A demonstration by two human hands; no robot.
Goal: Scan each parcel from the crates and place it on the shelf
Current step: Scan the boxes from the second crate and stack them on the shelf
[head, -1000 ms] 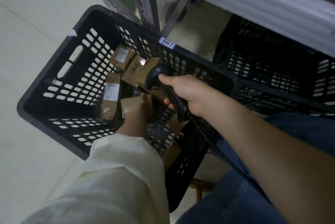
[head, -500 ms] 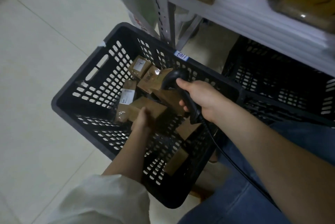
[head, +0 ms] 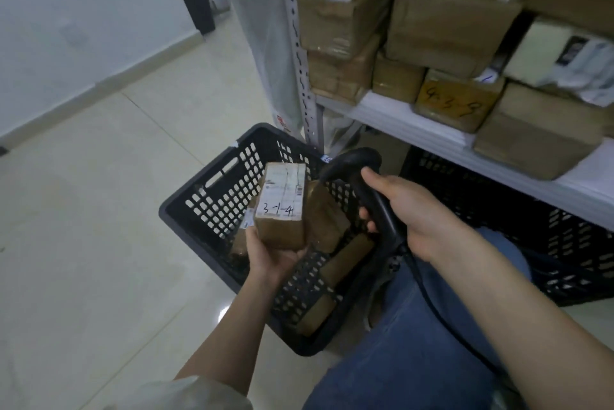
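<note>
My left grip (head: 269, 252) is wrapped round the bottom end of a brown parcel (head: 281, 205), thumb on one side and fingers on the other, holding it up over the black crate (head: 212, 197). The parcel stands tall, its long side pointing away from me, and its white label with "3-1-4" faces up. Just to the right, my right grip (head: 403, 210) is closed tight round the handle of the black scanner (head: 362, 183). The scanner's head sits right beside the top of the label, so I think scanning comes next. Further off, above and right of both grips, the shelf (head: 408, 125) is packed with boxes.
</note>
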